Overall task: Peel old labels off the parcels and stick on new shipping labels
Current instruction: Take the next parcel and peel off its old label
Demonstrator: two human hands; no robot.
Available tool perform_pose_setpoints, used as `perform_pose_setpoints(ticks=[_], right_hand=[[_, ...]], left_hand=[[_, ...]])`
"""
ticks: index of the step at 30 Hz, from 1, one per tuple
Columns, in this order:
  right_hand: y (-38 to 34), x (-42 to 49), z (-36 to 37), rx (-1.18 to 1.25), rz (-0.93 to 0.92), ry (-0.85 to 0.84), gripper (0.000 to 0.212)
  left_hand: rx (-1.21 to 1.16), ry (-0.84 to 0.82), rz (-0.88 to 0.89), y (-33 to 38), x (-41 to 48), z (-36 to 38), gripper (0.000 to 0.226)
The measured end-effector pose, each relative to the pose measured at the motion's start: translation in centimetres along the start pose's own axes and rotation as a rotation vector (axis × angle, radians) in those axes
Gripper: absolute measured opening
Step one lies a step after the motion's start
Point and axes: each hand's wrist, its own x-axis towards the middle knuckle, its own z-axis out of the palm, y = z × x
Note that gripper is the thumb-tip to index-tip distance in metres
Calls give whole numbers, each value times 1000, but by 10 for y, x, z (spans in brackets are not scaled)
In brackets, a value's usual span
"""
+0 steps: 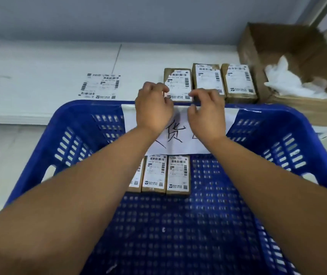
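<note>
Three brown parcels stand in a row on the white table just beyond the basket. My left hand (154,105) and my right hand (206,110) reach over the basket's far rim to the near end of the leftmost parcel (178,82). Curled fingers of each hand pinch its near corners, one hand on each side. Its white label has a torn upper-left corner. The middle parcel (208,78) and the right parcel (239,80) carry full labels. A loose shipping label (101,86) lies flat on the table to the left.
A large blue plastic basket (75,139) sits in front of me, with three labelled parcels (178,173) inside and a handwritten paper sign (180,135) on its far wall. An open cardboard box (277,44) holding crumpled white paper (289,78) stands at the right.
</note>
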Motion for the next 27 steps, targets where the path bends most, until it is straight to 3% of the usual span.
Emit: perform_pose_setpoints(ticks=[3, 7, 10, 14, 16, 19, 22, 24, 27], right_hand=[[-16, 31, 1, -146, 83, -133, 40], [-16, 55, 10, -276, 312, -298, 45], [-9, 57, 17, -334, 338, -302, 34], [-5, 59, 25, -319, 352, -263, 20], [-7, 61, 24, -230, 357, -244, 24], [-14, 59, 20, -4, 286, -246, 31], [-31, 50, 8, 465, 229, -215, 35], [-48, 42, -9, 749, 333, -171, 28], [-67, 29, -40, 995, 520, -170, 11]], left_hand=[[14, -210, -115, 8, 37, 2, 38], [27, -337, -305, 2, 61, 11, 32], [-51, -434, -403, 7, 70, 15, 22], [-169, -490, -443, 15, 70, 22, 29], [-166, -423, -462, 13, 67, 25, 36], [-307, -190, -524, 18, 62, 15, 42], [-543, 21, -516, 21, 55, -10, 32], [-688, 41, -480, 22, 45, -34, 34], [-889, -75, -463, 29, 22, -71, 35]])
